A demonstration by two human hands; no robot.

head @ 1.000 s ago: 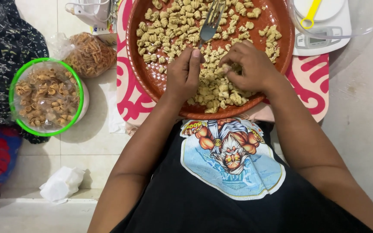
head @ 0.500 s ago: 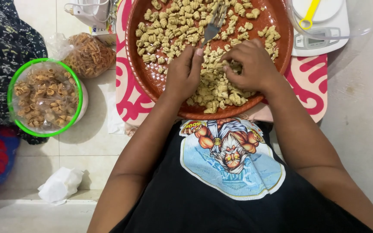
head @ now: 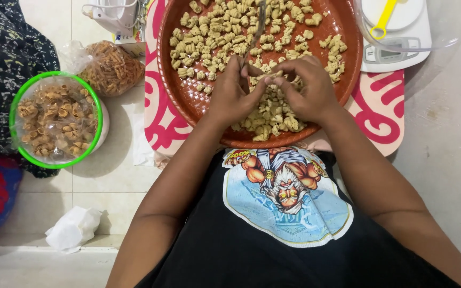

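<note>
Both hands over the brown tray, close above the heaped dough pieces. Left hand and right hand fingertip to fingertip, seemingly pinching one piece for shaping.

The brown tray is cut off by the top edge, and the fingers hide whatever small piece they pinch.

Glossy brown ridged plastic tray, matt pale dough pieces, green plastic bowl rim, crumpled tissue paper
</note>
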